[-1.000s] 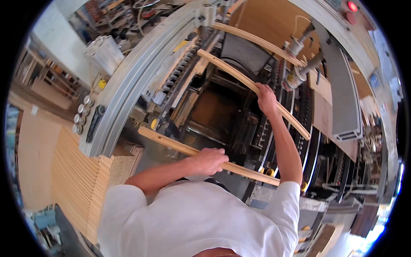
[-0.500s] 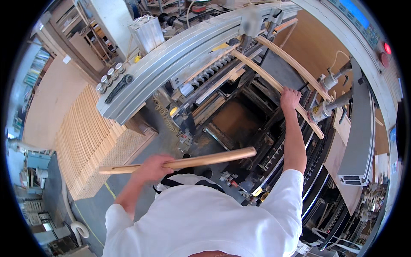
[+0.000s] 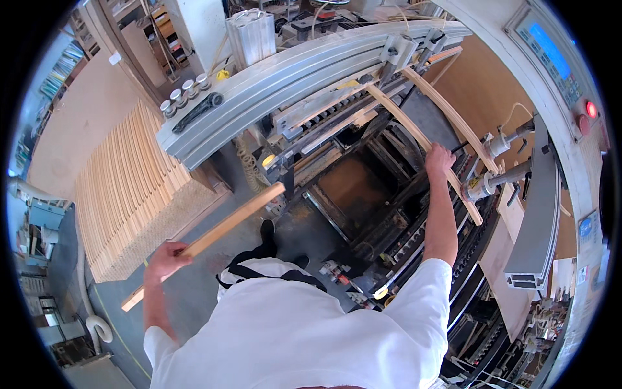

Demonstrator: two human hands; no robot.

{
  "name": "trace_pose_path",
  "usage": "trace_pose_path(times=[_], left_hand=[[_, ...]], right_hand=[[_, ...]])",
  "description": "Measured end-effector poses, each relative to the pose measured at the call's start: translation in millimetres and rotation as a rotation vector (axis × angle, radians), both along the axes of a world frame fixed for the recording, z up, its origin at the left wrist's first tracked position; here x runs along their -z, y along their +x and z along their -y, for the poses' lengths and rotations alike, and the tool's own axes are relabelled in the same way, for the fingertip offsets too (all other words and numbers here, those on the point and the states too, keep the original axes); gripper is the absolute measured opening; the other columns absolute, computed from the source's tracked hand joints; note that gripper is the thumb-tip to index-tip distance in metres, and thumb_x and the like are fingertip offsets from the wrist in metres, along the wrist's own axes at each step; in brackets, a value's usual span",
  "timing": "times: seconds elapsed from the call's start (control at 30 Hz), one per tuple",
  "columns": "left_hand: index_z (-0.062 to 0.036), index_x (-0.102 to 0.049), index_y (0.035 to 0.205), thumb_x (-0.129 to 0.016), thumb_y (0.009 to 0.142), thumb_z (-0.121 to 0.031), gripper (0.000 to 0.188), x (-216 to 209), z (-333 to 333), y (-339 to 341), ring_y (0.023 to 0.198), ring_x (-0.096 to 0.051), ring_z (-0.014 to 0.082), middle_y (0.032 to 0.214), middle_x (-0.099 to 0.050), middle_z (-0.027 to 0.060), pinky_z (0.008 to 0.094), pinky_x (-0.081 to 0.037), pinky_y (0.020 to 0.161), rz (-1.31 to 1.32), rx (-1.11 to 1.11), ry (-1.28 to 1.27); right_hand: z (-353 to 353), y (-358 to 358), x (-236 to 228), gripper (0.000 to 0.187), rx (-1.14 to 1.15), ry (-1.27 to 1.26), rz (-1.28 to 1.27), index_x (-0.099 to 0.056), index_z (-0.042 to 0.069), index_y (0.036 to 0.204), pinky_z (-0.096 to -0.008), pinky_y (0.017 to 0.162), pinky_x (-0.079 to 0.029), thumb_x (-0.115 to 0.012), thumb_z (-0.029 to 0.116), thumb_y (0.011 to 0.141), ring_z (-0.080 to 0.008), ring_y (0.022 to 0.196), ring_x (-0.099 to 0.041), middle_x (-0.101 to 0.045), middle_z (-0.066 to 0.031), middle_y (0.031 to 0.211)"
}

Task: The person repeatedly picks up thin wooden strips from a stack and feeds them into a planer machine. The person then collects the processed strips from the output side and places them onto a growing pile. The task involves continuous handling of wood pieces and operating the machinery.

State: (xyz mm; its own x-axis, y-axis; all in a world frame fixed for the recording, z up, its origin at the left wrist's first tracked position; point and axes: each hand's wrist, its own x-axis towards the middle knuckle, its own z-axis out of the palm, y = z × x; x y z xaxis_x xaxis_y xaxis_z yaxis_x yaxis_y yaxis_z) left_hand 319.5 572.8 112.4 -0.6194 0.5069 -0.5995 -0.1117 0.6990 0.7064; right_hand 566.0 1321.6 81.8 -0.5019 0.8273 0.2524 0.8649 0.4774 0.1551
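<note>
1. Head view: a machine [image 3: 402, 243] of dark metal rails and slotted bars fills the middle of the workshop, a brown board low in its bed.
2. To the person's left, a stack [image 3: 133, 188] of pale wooden strips makes a ribbed block, the strip ends forming a fine grid on its near face. It stands by a grey floor [image 3: 194, 292] marked with a yellow line.
3. Across the machine's far left runs a smooth, grooved metal beam [image 3: 272, 74].
4. Right strip [image 3: 405, 123]: slim wood, lying over the machine. Its long axis slants from the far left, by the beam, to the near right. Another strip [image 3: 447, 107] runs roughly alongside, farther off.
5. Left strip [image 3: 227, 223]: straight, square-edged wood, over the floor just beside the stack. One end points far and right toward the machine, the other near and left.
6. Right hand [image 3: 440, 159]: fingers folded over the right strip, toward its near end, gripping it.
7. Left hand [image 3: 167, 259]: curled round the left strip, nearer its near end, holding it firmly.
8. Two round clamps [image 3: 479, 188] sit beside the wood at right.
9. Four metal knobs [image 3: 176, 97] line the beam's near end, beside a black lever [image 3: 197, 111].
</note>
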Motion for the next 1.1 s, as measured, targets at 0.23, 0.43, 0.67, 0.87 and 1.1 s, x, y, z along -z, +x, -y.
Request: trace_pose_path(times=[0.23, 0.43, 0.67, 0.87, 1.1], left_hand=[[0.0025, -0.069, 0.100, -0.076, 0.072, -0.010, 0.031, -22, 131, -41, 0.071, -0.060, 0.0110, 0.076, -0.064, 0.0029, 0.0261, -0.050, 0.067, -0.041, -0.215, 0.035], [0.0030, -0.061, 0.105, -0.066, 0.089, -0.026, 0.033, 0, 149, -133, 0.069, -0.057, 0.0128, 0.079, -0.059, 0.0042, 0.0269, -0.047, 0.063, -0.084, -0.539, 0.472], [0.0055, -0.068, 0.105, -0.068, 0.083, -0.025, 0.038, 67, 110, -312, 0.080, -0.068, 0.0227, 0.089, -0.070, 0.0149, 0.0358, -0.055, 0.072, -0.467, -0.643, 0.135], [0.0054, -0.069, 0.099, -0.069, 0.077, -0.035, 0.046, 99, 50, -421, 0.084, -0.071, 0.0301, 0.090, -0.071, 0.0204, 0.0395, -0.055, 0.075, -0.434, -0.647, -0.134], [0.0054, -0.068, 0.102, -0.062, 0.084, -0.038, 0.047, 108, 5, -471, 0.088, -0.071, 0.0314, 0.091, -0.071, 0.0211, 0.0400, -0.055, 0.077, -0.497, -0.574, -0.179]], right_hand=[[28, -32, -21, 0.054, 0.072, -0.064, -0.157, -0.056, 0.015, 0.134, -0.0432, 0.097, -0.046, -0.066, 0.036, 0.085, -0.0336, 0.116, -0.059, -0.061, -0.0149, 0.129], [115, -61, -4, 0.038, -0.303, -0.266, -0.835, -0.058, -0.006, 0.123, -0.0353, 0.091, -0.050, -0.066, 0.015, 0.092, -0.0259, 0.101, -0.065, -0.066, -0.0185, 0.114], [310, -105, 40, 0.022, -0.395, -0.824, -0.984, -0.061, -0.004, 0.111, -0.0270, 0.074, -0.051, -0.062, -0.001, 0.090, -0.0120, 0.078, -0.058, -0.062, -0.0036, 0.088], [432, -82, 81, 0.017, -0.345, -0.952, -0.849, -0.063, -0.004, 0.106, -0.0241, 0.067, -0.048, -0.060, 0.000, 0.090, -0.0102, 0.072, -0.057, -0.062, -0.0010, 0.081], [508, -10, 103, 0.028, 0.017, -0.918, -0.731, -0.063, -0.007, 0.111, -0.0266, 0.074, -0.052, -0.066, 0.007, 0.088, -0.0142, 0.080, -0.065, -0.069, -0.0102, 0.091]])
